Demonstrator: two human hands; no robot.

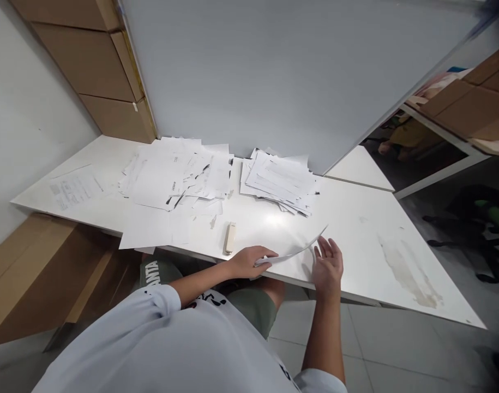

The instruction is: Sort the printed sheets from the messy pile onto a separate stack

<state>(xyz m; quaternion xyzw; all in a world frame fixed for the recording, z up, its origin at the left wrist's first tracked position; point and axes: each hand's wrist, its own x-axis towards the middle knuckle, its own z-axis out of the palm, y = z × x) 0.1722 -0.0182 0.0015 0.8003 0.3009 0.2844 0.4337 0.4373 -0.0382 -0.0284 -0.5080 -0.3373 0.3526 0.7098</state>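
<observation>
My left hand (249,262) lies at the table's near edge, pinching one end of a thin, curving white sheet of paper (290,255). The sheet's far end rises toward my right hand (328,266), which stands open just beside it, fingers spread and holding nothing. Ahead, a loose, messy spread of printed sheets (175,174) lies on the white table (355,240). To its right sits a neater stack of printed papers (277,183). A cream stapler (230,238) lies near my left hand, and a single printed sheet (75,187) rests at the far left.
A tall grey panel (274,71) stands along the table's far side. Brown cardboard boxes (48,273) sit to the left, with more (470,103) at the upper right. A dark office chair (474,229) stands on the tiled floor at the right. The table has a pale stain (408,273).
</observation>
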